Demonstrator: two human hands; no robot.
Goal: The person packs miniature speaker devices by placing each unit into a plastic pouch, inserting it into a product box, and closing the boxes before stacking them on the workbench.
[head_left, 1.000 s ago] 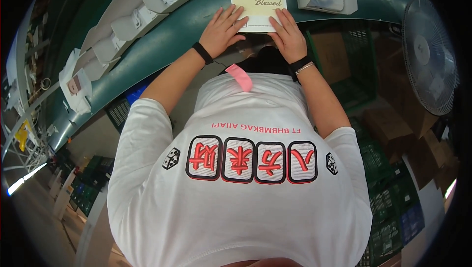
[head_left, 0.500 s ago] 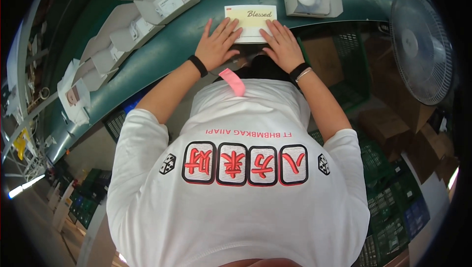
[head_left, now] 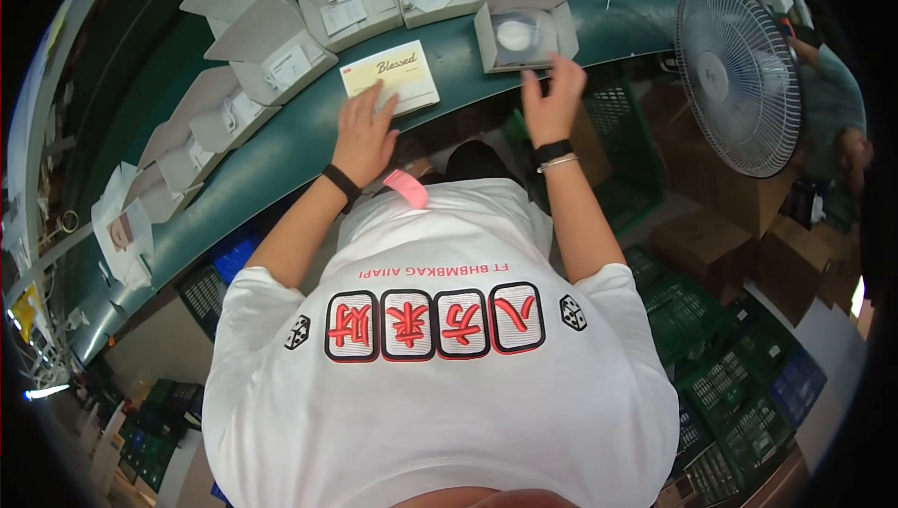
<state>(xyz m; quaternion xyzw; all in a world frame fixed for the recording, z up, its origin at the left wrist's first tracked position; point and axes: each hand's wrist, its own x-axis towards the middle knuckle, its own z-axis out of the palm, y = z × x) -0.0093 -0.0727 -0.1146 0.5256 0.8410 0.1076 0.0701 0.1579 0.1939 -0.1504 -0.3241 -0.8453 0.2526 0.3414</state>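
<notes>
my left hand (head_left: 363,129) lies flat, fingers spread, on the near edge of the cream card box (head_left: 390,76), pressing it to the green tabletop (head_left: 309,134) and not gripping it. the box sits straight ahead of that hand, its long axis running left to right with the right end tipped a little toward me. my right hand (head_left: 554,99) is lifted and open, holding nothing, fingers loosely spread just below the open white carton (head_left: 526,29) that has a round pale piece in it. that carton lies ahead of my right hand and slightly to its left, close to the fingertips but not touching as far as i can tell. so the right hand is the nearer one to the carton, and the left is the one on the card box. more open white cartons (head_left: 271,54) curve away along the tabletop on my left, and a standing fan (head_left: 739,73) is off to my right.
</notes>
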